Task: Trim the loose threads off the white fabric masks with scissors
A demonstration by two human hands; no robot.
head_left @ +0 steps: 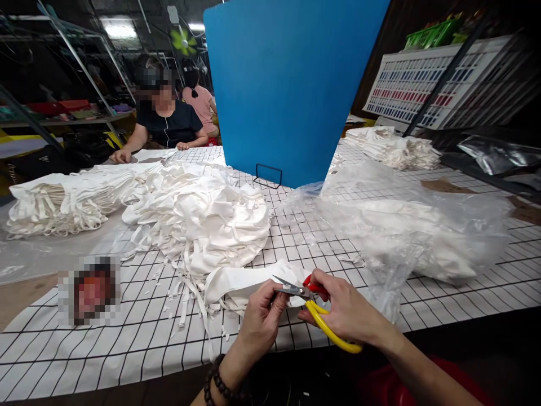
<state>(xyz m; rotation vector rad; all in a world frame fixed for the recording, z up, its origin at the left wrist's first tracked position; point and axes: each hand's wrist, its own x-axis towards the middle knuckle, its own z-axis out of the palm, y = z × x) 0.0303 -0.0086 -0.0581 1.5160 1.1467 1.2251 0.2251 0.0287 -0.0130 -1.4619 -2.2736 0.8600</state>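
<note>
My right hand [344, 313] grips yellow-handled snips [315, 307], blades parted. My left hand [262, 321] pinches white cloth piece [245, 285] at blade tips. Big heap of white pieces [198, 217] beyond left hand, seemingly untrimmed; bagged pieces [406, 231] beyond right, maybe finished.

Brightly and evenly lit across the white black-gridded tabletop [127, 349], from a glowing ceiling light panel [120, 29] far behind. Dim, murky background. Soft, faint shadows only. Pale glare on the crumpled clear plastic bag [422, 225]. Strong wide-angle bending toward the edges. Sharp near centre, with two pixelated patches at left.
</note>
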